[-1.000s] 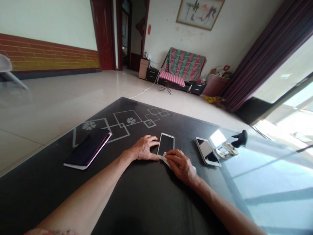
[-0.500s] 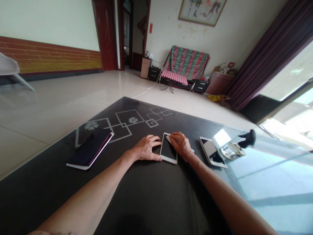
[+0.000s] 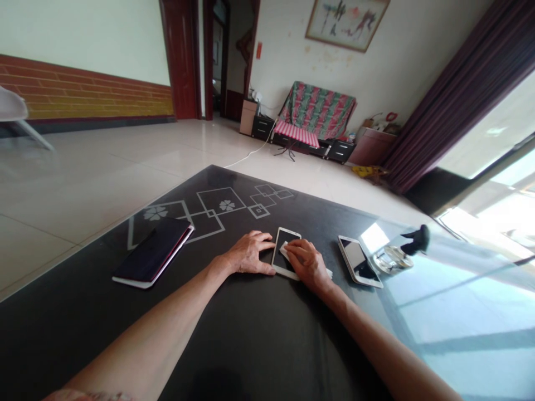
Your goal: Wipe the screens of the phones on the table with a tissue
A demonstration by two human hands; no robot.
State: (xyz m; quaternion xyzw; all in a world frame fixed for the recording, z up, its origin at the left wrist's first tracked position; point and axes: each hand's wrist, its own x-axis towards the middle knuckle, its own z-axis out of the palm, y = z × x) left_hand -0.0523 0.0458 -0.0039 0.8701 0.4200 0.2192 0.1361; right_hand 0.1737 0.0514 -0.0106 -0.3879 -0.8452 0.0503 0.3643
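A white-framed phone (image 3: 284,272) lies face up on the black table (image 3: 251,340). My left hand (image 3: 251,253) rests at its left edge, thumb and fingers spread, the tips touching the frame. Pinched in the fingers of my right hand (image 3: 308,263) is a small white cloth (image 3: 284,248), pressed on the phone's dark screen. Part of the screen is hidden under that hand. Something white (image 3: 330,273) shows beside my right wrist.
A dark notebook (image 3: 154,252) lies at the left. To the right are stacked white-edged devices (image 3: 360,262) and a clear spray bottle with a black nozzle (image 3: 393,258). Beyond the table stands a small striped table (image 3: 296,134).
My right hand has moved down and slightly left over the screen with the white cloth. My left hand has stayed at the phone's edge. The view has shifted slightly.
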